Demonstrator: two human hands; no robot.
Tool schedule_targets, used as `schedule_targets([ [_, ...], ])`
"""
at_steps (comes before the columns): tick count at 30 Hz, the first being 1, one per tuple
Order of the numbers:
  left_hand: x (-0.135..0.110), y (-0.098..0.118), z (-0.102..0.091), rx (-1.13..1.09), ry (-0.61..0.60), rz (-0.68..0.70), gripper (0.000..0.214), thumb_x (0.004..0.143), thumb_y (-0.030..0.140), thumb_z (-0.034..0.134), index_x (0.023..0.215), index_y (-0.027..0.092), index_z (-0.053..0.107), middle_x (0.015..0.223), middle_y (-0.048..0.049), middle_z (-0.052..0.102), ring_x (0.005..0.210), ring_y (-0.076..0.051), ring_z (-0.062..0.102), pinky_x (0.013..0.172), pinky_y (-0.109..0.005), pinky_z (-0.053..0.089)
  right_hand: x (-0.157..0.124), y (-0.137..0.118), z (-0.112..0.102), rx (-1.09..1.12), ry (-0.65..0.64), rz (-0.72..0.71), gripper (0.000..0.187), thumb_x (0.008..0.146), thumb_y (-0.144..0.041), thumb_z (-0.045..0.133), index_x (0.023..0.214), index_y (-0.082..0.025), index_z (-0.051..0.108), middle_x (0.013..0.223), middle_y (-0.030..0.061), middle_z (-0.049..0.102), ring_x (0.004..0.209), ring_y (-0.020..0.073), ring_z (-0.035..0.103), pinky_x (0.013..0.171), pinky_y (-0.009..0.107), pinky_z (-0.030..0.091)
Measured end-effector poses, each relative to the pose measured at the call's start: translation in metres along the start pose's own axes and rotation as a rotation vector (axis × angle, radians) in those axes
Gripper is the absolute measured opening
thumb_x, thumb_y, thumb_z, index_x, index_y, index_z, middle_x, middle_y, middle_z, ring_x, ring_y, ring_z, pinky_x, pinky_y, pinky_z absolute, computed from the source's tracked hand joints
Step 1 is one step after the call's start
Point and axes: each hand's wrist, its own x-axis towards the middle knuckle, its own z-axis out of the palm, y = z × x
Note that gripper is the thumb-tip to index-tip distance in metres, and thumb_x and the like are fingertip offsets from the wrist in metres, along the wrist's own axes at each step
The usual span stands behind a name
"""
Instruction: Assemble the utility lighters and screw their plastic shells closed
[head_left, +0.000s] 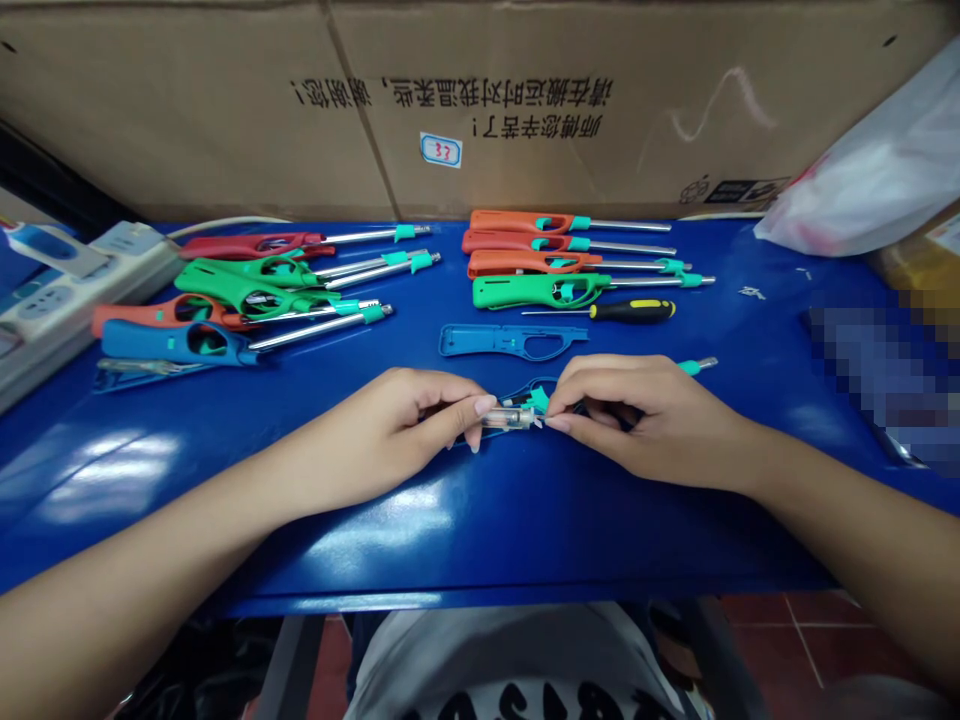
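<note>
clear tube (504,418): smooth, see-through and slim, lying between our hands at the middle of the tabletop, just beside a matte teal piece (538,400) and above a blue casing that our fingers partly cover.
loose blue shell (480,341): thin molded plastic with a looped grip, lying flat beyond our hands.
lighters: plastic grips and shiny metal rods, grouped at left (the blue lighter (169,341) is nearest us) and stacked at right behind the screwdriver (634,311).
left hand (409,425): thumb and fingers closed around the tube's left part.
right hand (651,412): thumb and forefinger pinched together at the tube's right end; we cannot tell what sits between them.
tabletop (525,530): glossy blue, with open room from our wrists to its straight front edge; the cardboard box (525,40) walls off the back, and the power strip (82,285) bounds the left.
</note>
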Motion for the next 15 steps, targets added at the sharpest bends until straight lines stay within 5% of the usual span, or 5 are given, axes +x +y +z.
schedule_targets([
  [15, 0.0010, -0.0014, 0.0037, 0.028, 0.037, -0.010, 0.041, 0.103, 0.046, 0.052, 0.082, 0.018, 0.072, 0.077, 0.0014, 0.069, 0.072, -0.013, 0.058, 0.069, -0.024, 0.041, 0.0013, -0.0019, 0.0000, -0.031, 0.020, -0.009, 0.012, 0.099, -0.022, 0.059, 0.092, -0.019, 0.068, 0.083, -0.0007, 0.065, 0.060, 0.0076, 0.048, 0.056, 0.023, 0.038],
])
